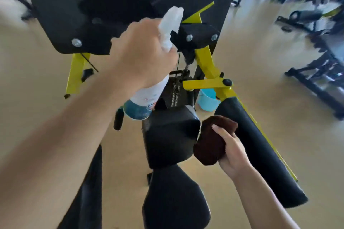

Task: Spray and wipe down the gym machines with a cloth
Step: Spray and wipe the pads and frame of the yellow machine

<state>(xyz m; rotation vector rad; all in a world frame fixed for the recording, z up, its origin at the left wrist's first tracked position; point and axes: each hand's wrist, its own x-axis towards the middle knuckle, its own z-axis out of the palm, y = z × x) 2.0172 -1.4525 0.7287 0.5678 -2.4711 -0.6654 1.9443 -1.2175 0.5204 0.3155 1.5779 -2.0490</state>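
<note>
The left hand (143,55) has its grip wrapped around a spray bottle (149,96) raised before the black-and-yellow gym machine (208,61), while the right hand (232,152) clutches a brown cloth (210,145) beside a black pad (169,139).

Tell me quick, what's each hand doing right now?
Left hand: closed around the spray bottle, held up at the machine.
Right hand: closed on the brown cloth, beside the black pad.

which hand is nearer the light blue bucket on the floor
Right. The right hand holds the brown cloth just below the light blue bucket in the picture; the left hand, gripping the spray bottle, is higher and further left.
</note>
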